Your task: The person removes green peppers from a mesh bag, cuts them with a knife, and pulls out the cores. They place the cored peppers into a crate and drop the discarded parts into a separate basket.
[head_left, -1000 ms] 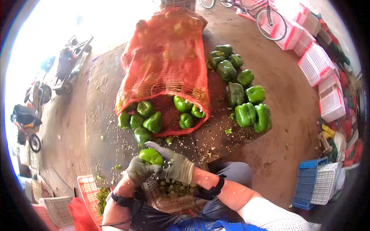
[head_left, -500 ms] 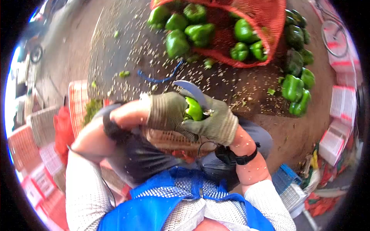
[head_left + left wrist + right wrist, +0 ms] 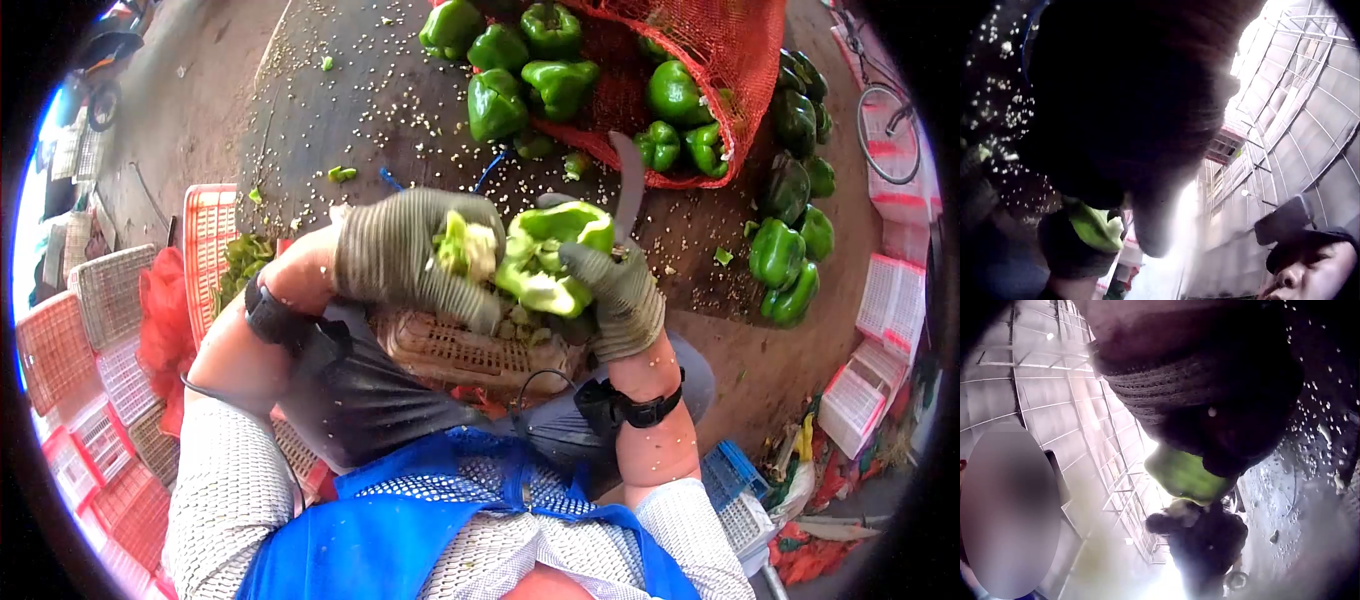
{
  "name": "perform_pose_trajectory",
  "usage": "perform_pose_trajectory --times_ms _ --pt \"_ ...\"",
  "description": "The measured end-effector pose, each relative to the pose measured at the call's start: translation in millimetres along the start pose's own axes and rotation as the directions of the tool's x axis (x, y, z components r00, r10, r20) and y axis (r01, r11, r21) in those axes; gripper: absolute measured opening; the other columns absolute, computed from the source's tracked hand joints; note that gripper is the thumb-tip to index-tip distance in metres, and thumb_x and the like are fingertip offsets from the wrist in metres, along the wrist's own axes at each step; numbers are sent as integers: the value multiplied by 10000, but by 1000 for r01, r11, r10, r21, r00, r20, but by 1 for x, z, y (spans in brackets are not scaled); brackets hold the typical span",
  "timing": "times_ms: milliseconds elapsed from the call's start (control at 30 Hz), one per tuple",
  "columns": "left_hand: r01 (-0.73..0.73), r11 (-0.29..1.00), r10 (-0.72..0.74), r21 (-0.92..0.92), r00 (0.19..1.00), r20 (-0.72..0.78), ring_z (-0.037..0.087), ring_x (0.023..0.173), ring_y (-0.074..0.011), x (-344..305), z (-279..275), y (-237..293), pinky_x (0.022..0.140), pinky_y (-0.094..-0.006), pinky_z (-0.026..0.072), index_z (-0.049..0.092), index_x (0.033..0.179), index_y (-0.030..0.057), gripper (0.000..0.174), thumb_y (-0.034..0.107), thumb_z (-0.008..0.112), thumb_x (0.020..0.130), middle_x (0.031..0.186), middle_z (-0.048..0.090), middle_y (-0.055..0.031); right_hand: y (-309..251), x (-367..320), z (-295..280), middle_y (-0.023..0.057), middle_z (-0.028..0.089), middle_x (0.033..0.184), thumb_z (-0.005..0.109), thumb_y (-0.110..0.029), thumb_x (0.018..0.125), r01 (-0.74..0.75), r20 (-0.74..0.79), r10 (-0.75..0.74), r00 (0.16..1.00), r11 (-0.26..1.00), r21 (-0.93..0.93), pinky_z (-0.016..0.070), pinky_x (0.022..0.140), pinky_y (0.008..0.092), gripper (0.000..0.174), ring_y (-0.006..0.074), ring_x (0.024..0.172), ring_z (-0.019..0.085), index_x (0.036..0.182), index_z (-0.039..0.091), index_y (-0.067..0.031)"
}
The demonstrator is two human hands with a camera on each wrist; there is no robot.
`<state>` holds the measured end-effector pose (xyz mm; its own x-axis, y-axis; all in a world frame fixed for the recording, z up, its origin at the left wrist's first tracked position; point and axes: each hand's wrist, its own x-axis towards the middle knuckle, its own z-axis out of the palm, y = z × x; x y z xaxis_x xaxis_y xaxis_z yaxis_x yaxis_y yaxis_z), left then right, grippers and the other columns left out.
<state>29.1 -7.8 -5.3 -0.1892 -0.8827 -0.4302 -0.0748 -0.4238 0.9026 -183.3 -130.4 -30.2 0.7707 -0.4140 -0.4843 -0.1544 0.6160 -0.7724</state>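
Note:
Pinched in the gloved left hand (image 3: 415,250) is a pale green pepper core with its stem (image 3: 467,247). The gloved right hand (image 3: 625,300) grips an opened green pepper (image 3: 560,245), its hollow inside facing up, and a curved knife blade (image 3: 629,180) sticks out beyond that hand. Both hands are close together over a crate (image 3: 460,350) of green scraps. In the left wrist view the green pepper (image 3: 1096,226) shows below the dark glove; the right wrist view shows the pepper (image 3: 1186,475) under the right glove (image 3: 1210,406).
Whole peppers (image 3: 497,105) lie at the mouth of a red mesh bag (image 3: 735,60). More peppers (image 3: 776,253) form a group at the right edge of the seed-strewn board (image 3: 330,120). Stacked crates (image 3: 120,290) stand at the left, a blue crate (image 3: 733,475) at lower right.
The head view has tilted down toward the lap. The pepper, whole-looking earlier, now shows its hollow inside, and the core is apart from it in the left hand. The blade has swung to the right.

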Motion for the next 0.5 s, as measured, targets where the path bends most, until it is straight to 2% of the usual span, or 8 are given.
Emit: perform_pose_trajectory --times_ms 67,100,133,167,267,333,433,500 --pt "32 999 -28 15 973 -227 606 881 -100 12 -3 -28 781 -291 530 598 1185 55 566 203 894 724 959 672 -22 1 0 -6 82 692 1108 655 -127 901 43 -84 -40 996 999 31 542 864 278 391 149 968 669 1266 602 2" --pt "94 974 -38 208 965 -258 619 933 -134 16 -7 -27 831 -313 530 543 1284 54 685 194 896 713 1036 666 -69 -5 -8 -3 87 695 1080 678 -156 903 132 -114 -142 983 988 -85 553 828 271 393 154 925 681 1253 605 7" --pt "161 907 -44 389 955 -294 632 985 -169 19 -9 -26 880 -334 530 487 1383 53 807 185 898 702 1114 660 -116 -4 -8 -4 83 698 1054 696 -168 902 65 -194 -58 979 997 31 557 781 258 392 147 880 685 1246 610 -1" --pt "89 786 166 611 923 -347 581 1171 -255 19 -8 -28 997 -381 487 387 1483 71 934 165 886 699 1293 579 -183 -8 -12 -3 73 698 1041 697 -184 910 34 -206 -28 978 999 24 550 755 246 390 137 857 681 1246 612 -4" --pt "-338 692 589 638 775 -228 489 1296 -316 11 -3 -18 1066 -417 436 430 1450 84 887 194 882 695 1379 520 -183 6 -4 -18 47 698 1009 692 -299 920 73 -202 -102 974 987 -146 547 721 252 426 126 846 678 1234 612 -22" --pt "-481 603 702 637 699 -138 496 1280 -356 14 25 -1 1070 -446 431 536 1348 96 717 207 846 711 1326 565 -144 25 8 -28 66 687 1045 725 -442 882 166 -97 -179 979 977 -132 554 748 262 570 152 879 679 1236 597 -14" --pt "-442 514 670 735 742 -21 542 1209 -365 18 41 -15 997 -446 475 637 1139 87 436 159 788 736 1230 619 -125 24 1 -7 88 647 1128 719 -548 846 143 47 -143 989 990 12 554 788 261 727 177 962 663 1296 549 -3" --pt "-388 425 679 817 734 -4 561 1167 -364 -3 44 -13 940 -435 512 667 1014 86 314 206 788 751 1180 646 -87 10 -14 24 64 667 1068 744 -550 822 219 127 -229 965 972 87 528 725 255 786 129 863 648 1325 520 11"
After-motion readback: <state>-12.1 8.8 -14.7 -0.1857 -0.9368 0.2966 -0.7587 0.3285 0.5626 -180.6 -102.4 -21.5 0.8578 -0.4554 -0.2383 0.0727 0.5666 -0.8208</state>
